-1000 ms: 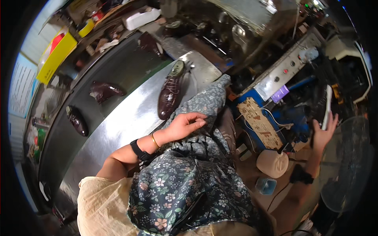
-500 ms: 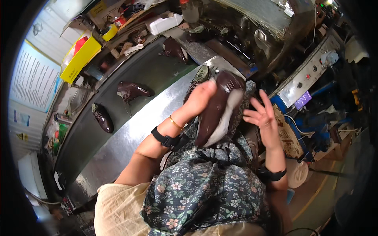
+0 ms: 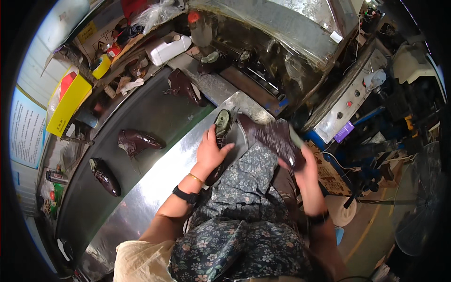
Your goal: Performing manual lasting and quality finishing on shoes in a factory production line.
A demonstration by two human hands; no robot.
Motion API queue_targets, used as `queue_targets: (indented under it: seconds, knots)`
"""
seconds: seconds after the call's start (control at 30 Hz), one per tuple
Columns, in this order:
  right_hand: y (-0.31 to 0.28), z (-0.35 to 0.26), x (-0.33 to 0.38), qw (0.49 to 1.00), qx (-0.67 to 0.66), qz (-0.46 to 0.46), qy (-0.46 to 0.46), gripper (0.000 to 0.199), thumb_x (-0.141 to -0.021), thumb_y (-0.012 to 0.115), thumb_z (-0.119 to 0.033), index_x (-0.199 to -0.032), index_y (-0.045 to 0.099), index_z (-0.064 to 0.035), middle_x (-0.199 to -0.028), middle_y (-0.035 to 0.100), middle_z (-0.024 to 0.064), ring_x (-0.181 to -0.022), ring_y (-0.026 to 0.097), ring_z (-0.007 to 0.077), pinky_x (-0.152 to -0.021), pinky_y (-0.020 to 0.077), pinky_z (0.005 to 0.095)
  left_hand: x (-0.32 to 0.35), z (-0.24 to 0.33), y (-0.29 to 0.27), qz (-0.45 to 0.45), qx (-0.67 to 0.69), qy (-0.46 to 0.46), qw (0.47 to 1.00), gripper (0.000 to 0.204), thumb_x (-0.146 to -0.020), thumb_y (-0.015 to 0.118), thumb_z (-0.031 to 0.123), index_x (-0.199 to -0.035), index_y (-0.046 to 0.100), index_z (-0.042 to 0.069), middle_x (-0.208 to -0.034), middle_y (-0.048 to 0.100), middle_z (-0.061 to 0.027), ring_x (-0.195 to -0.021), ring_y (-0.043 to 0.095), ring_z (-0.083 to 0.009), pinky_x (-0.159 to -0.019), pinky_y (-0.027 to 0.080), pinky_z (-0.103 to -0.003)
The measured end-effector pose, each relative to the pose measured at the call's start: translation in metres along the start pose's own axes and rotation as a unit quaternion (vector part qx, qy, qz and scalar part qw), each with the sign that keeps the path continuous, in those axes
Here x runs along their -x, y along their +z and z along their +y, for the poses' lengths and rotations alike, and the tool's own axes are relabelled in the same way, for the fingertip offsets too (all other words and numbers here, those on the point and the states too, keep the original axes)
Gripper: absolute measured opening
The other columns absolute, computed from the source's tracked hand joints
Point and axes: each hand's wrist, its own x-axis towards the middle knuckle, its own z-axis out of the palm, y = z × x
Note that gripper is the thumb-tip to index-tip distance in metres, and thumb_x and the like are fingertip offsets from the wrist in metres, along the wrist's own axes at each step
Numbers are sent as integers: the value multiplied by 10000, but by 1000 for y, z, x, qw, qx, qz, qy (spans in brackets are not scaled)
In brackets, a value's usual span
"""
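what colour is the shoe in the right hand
Dark brown, glossy leather. The shoe held by the right hand shows best in the head view.

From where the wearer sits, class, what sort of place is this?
Most likely a shoe factory line. Dark brown shoes lie spaced along a conveyor belt, the right hand holds a shoe upper, and a metal machine stands behind.

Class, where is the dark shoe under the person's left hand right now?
In the head view, the dark shoe lies mid-frame on the metal bench edge, under the left hand.
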Motion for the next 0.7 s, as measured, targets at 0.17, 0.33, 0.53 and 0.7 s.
queue_targets:
  seconds: [0.17,0.33,0.53,0.7]
  knots:
    - [-6,22,-196,944,238,27,-225,572,-830,732,-184,-1293,502,64,-1185,619,122,-1088,577,184,-952,430,287,-21,1,-10,-65,150,-76,984,723,-731,753,324,-1314,436,38,-1168,588,-230,-999,618,-402,-854,505,-431]
    - [43,90,-118,906,410,-101,-31,669,-886,678,-315,-1404,407,10,-1373,499,199,-1262,483,264,-1059,375,356,11,-10,-9,4,659,-286,695,581,-895,624,278,-1330,345,10,-1203,538,-165,-1017,586,-239,-833,520,-345]
    - [34,0,31,994,87,-8,64,746,-779,658,-15,-1457,348,-33,-1346,508,101,-1143,547,179,-961,441,283,52,92,-16,-262,633,-113,719,804,-953,561,195,-1531,7,123,-1443,359,-151,-1216,488,-225,-1018,398,-390]
    - [-56,-125,122,881,385,137,-239,823,-657,741,-18,-1416,420,-19,-1343,522,112,-1237,499,226,-1052,378,322,72,104,-35,-458,427,151,765,485,-913,596,4,-1376,457,30,-1226,624,-120,-1125,591,-180,-945,461,-294]
